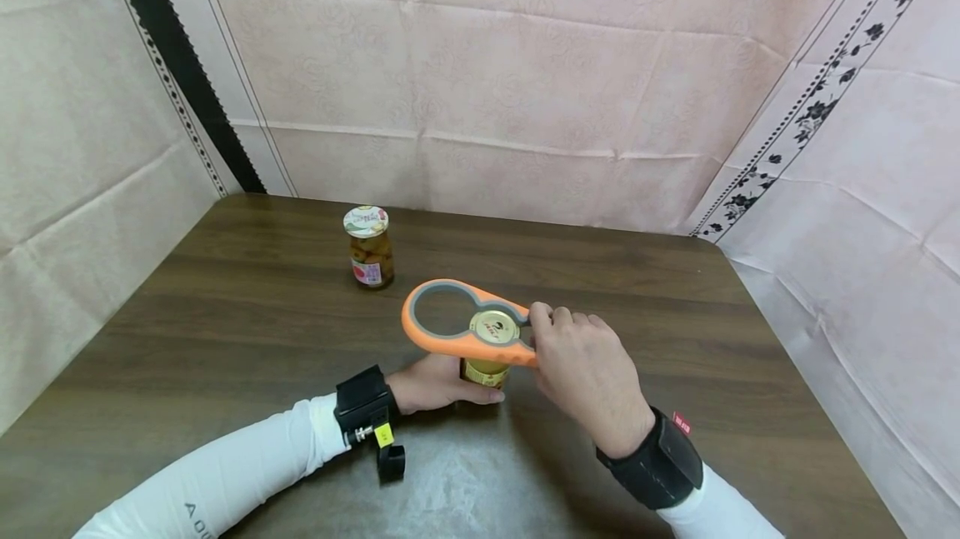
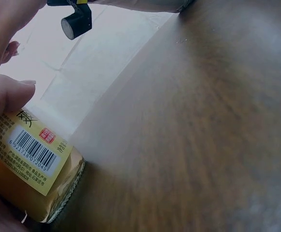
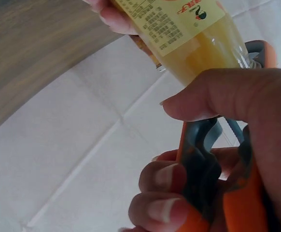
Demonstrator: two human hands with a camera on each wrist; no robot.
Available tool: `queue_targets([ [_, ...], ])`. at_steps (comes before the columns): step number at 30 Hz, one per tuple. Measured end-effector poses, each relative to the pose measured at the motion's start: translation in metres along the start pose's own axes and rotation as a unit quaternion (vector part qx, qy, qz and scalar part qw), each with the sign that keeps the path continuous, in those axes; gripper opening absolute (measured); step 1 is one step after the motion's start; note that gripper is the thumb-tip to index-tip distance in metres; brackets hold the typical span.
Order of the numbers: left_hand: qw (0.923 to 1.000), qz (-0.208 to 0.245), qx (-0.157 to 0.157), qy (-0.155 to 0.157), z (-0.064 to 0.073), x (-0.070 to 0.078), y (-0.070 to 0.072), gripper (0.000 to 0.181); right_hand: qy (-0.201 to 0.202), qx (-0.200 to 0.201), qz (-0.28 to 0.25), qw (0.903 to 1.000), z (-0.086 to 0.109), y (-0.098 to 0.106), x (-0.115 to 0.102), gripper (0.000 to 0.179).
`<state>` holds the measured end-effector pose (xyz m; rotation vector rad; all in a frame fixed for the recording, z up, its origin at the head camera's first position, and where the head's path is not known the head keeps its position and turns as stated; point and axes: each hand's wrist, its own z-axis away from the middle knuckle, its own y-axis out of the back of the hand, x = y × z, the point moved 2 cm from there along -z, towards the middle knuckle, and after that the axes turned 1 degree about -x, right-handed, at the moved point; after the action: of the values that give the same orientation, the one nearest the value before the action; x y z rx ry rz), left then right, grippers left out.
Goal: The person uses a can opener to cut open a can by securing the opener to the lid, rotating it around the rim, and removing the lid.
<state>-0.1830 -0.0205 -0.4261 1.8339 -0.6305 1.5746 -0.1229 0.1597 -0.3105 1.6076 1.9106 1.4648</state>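
Note:
A glass jar (image 1: 484,373) with a yellow label and gold lid (image 1: 495,326) stands near the middle of the table. My left hand (image 1: 427,383) grips its body low down, thumb across the front. In the left wrist view the jar's barcode label (image 2: 32,152) shows beneath the thumb (image 2: 9,94). An orange and grey jar opener (image 1: 468,346) lies level around the lid, its smaller opening at the lid and its larger loop to the left. My right hand (image 1: 588,368) holds the handles together, fingers curled round them, as the right wrist view shows at the opener (image 3: 196,154).
A second glass jar (image 1: 371,260), with a patterned white lid and brownish pieces inside, stands farther back to the left. The dark wooden table (image 1: 630,289) ends at pale cloth hangings (image 1: 510,97) behind and at both sides. Black bands (image 1: 660,460) wrap both wrists.

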Motion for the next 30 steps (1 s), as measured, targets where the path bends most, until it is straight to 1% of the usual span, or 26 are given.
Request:
queue_targets([
  [3, 1.0, -0.006, -0.003, 0.0, 0.0, 0.0, 0.001, 0.061, 0.005, 0.001, -0.005, 1.0, -0.001, -0.001, 0.001, 0.028],
  [6, 0.9999, -0.004, -0.005, -0.015, 0.0, 0.0, 0.001, 0.061, 0.008, 0.004, -0.011, 0.9999, -0.002, -0.003, 0.003, 0.029],
  [10, 0.9996, -0.005, -0.003, -0.027, 0.0, -0.001, 0.001, 0.062, 0.013, 0.003, -0.011, 0.9999, -0.002, -0.005, 0.004, 0.03],
  [17, 0.9981, -0.018, -0.006, -0.059, -0.002, 0.0, 0.0, 0.065, 0.027, 0.019, -0.013, 0.9994, -0.002, -0.007, 0.008, 0.03],
  [19, 0.9979, -0.015, -0.01, -0.062, -0.003, 0.001, 0.0, 0.065, 0.03, 0.02, -0.016, 0.9992, -0.002, -0.008, 0.009, 0.03],
  [25, 0.9983, -0.002, -0.021, -0.055, -0.003, 0.002, -0.001, 0.063, 0.041, 0.023, -0.019, 0.9987, -0.002, -0.008, 0.011, 0.028],
  [30, 0.9988, -0.01, -0.022, -0.043, -0.002, 0.002, 0.0, 0.065, 0.05, 0.029, -0.027, 0.998, -0.002, -0.009, 0.013, 0.027],
])
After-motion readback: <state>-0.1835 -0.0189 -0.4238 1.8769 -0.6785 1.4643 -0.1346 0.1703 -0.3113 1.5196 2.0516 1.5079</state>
